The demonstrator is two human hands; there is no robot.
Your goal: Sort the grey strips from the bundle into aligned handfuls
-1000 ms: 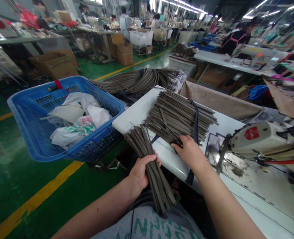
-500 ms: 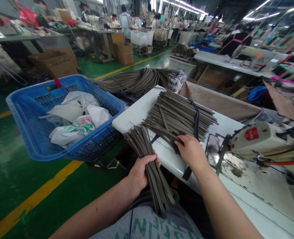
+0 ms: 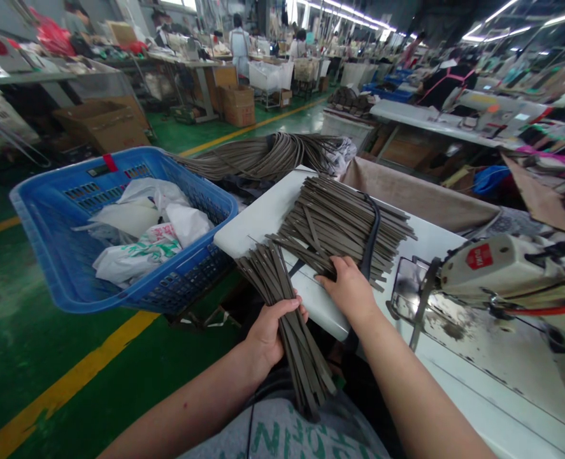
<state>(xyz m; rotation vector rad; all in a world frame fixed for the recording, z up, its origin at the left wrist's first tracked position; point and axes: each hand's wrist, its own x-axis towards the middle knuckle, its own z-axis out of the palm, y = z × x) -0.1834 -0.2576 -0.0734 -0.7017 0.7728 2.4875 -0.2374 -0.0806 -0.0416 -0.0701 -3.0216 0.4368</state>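
A bundle of narrow grey-brown strips (image 3: 306, 357) is in my left hand (image 3: 269, 328), whose fingers and thumb wrap round its middle. The bundle slants down toward my lap, its upper ends fanned out. My right hand (image 3: 351, 290) is at the near edge of a spread pile of the same strips (image 3: 344, 220) on the white table (image 3: 244, 229). Its thumb and fingers are round the nearest strips, with the fingertips partly hidden. A dark band (image 3: 372, 233) lies across the pile, just beyond my right hand.
On the left stands a blue plastic basket (image 3: 67, 290) holding white plastic bags (image 3: 139, 248). A sewing machine (image 3: 497, 268) occupies the table's right side. Behind the table lies a heap of long grey-brown strips (image 3: 263, 153). Farther off, a person in pink straps (image 3: 449, 83) sits at another machine.
My right hand has moved slightly left and toward me along the pile's near edge. A strip there has shifted left too. My left hand keeps its hold on the bundle.
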